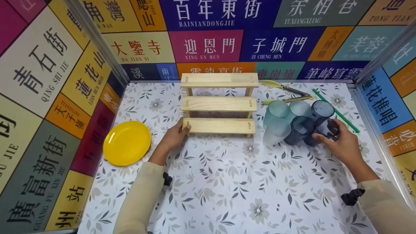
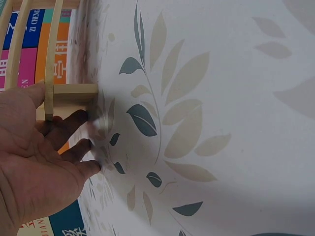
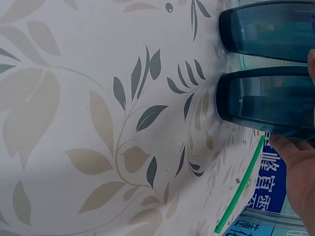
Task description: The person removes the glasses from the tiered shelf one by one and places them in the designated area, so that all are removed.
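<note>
A three-tier wooden stand (image 1: pixel 219 104) sits at the back middle of the table. My left hand (image 1: pixel 174 136) grips the left end of its lowest step, thumb on top and the other fingers bent beneath the board (image 2: pixel 75 89). On the right, my right hand (image 1: pixel 346 144) holds a dark blue cup (image 1: pixel 326 127), with the thumb on its near side and fingers around its right. This cup stands upright on the table in the right wrist view. Beside it are another dark blue cup (image 1: pixel 300 128), a third behind, and pale teal and frosted cups (image 1: pixel 278 130).
A round yellow plate (image 1: pixel 127 143) lies on the left. Tongs with yellow-green tips (image 1: pixel 271 84) lie behind the cups, and a green straw (image 1: pixel 344 118) lies to their right. Printed panels (image 1: pixel 208 45) wall in the back and sides of the flower-patterned table (image 1: pixel 221 185).
</note>
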A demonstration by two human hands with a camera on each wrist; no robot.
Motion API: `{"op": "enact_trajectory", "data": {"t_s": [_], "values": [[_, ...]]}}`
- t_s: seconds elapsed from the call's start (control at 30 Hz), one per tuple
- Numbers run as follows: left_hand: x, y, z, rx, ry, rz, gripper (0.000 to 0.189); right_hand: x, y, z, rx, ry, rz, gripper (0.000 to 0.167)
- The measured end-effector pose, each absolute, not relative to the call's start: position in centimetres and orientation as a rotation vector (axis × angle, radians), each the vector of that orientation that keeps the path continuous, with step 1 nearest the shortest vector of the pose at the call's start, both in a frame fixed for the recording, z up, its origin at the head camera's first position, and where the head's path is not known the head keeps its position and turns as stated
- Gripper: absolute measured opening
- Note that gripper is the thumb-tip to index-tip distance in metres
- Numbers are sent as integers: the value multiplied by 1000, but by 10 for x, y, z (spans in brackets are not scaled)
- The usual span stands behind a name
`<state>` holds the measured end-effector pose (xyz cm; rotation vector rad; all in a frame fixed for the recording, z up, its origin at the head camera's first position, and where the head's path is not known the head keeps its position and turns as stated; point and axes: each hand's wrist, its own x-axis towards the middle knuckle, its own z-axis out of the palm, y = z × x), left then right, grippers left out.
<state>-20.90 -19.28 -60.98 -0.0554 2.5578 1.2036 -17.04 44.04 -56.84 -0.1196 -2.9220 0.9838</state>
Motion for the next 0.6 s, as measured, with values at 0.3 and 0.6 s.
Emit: {"op": "enact_trajectory", "data": {"t_s": [0.3,0.6], "values": [[-208,-194,-610,-33,2556,1213,83,-175,437,-562,-121,-2954,984,108],[-208,-193,-609,-16,2581,1194,79,-173,435,-564,-126,-2981,1048,114]]}}
